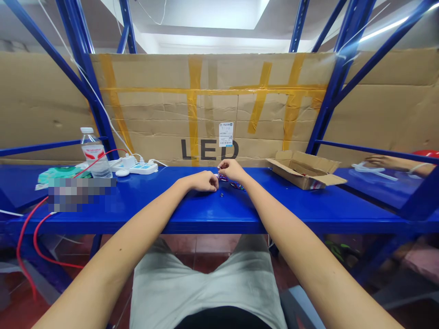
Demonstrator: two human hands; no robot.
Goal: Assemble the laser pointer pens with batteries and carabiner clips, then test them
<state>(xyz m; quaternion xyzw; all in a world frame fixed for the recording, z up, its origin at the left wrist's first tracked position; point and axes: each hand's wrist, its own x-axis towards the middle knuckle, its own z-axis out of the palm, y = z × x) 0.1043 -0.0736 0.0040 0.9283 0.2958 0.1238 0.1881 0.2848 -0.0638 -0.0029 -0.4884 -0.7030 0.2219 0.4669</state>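
Both forearms reach over the blue table [192, 212]. My left hand [205, 181] rests on its surface with the fingers curled in, against one end of a bundle of thin coloured wires [236, 185]. Just beyond and to the right, my right hand [232, 170] is raised a little, thumb and fingertips pinched together above the wires. What either set of fingers holds is too small to make out. On the table just in front of the hands lies a tiny dark metallic piece [222, 195].
An open cardboard box [302, 176] stands to the right. At the left are a water bottle [93, 153], a white power strip [144, 168], a green packet [56, 176] and red cables [22, 246]. Another person's hand [380, 161] shows beyond the right-hand blue frame.
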